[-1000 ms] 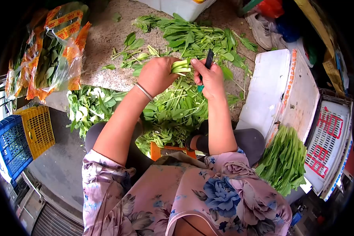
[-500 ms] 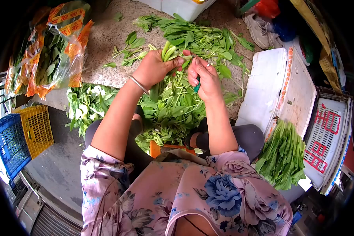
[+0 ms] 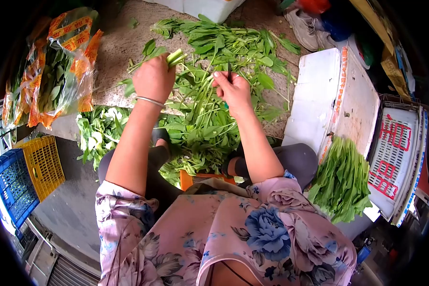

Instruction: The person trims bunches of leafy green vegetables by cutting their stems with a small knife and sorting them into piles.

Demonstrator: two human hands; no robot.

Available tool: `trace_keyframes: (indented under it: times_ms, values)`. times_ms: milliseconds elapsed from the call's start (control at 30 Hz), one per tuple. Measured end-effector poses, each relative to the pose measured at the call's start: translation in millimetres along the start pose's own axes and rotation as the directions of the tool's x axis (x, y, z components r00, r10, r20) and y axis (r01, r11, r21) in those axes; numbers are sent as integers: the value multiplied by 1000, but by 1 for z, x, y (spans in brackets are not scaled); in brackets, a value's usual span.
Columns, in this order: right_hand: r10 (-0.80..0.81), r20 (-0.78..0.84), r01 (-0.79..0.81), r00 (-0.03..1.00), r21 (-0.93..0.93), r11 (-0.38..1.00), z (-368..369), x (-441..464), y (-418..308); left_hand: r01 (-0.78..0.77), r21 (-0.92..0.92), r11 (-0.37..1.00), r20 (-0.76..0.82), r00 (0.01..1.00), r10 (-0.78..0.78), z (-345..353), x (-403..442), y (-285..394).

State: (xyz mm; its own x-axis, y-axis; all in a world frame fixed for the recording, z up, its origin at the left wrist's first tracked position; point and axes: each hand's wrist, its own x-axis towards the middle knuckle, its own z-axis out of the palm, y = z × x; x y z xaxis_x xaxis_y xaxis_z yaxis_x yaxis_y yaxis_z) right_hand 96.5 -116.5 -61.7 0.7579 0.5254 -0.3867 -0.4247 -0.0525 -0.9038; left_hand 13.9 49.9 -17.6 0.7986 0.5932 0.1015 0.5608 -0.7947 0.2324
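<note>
My left hand (image 3: pixel 153 78) is closed round a small bunch of leafy green stems (image 3: pixel 176 58), whose pale cut ends stick out past the thumb side. Apart from it, my right hand (image 3: pixel 232 91) grips a small knife (image 3: pixel 229 69); the dark blade shows above the fingers and a bit of green handle below. Between and under both hands lies a loose heap of leafy greens (image 3: pixel 200 125). More stalks (image 3: pixel 233 40) are spread on the stone slab beyond my right hand.
A plastic bag of greens (image 3: pixel 57 71) stands at the left, above blue and yellow crates (image 3: pixel 43 164). Pale-stemmed greens (image 3: pixel 100 129) lie near my left knee. At the right, a bundle of long greens (image 3: pixel 341 181) leans by a white foam box (image 3: pixel 314 95). Shoes (image 3: pixel 302 28) sit behind.
My hands have moved apart. The left has swung left with the stems, away from the knife; the right has shifted slightly left and down. The view has shifted a little.
</note>
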Motion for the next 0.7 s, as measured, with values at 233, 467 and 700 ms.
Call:
trace_keyframes:
  times_ms: [233,467,700]
  values:
    - [87,165,-96,982,49,994,9,2,10,113,-641,759,510,802,311,9,-4,-1]
    - [-64,-80,-18,995,-755,655,-31,121,23,194,-490,850,540,833,121,11,2,0]
    - [543,129,123,830,-991,48,-55,193,14,-78,-252,965,419,889,181,-2,-4,6]
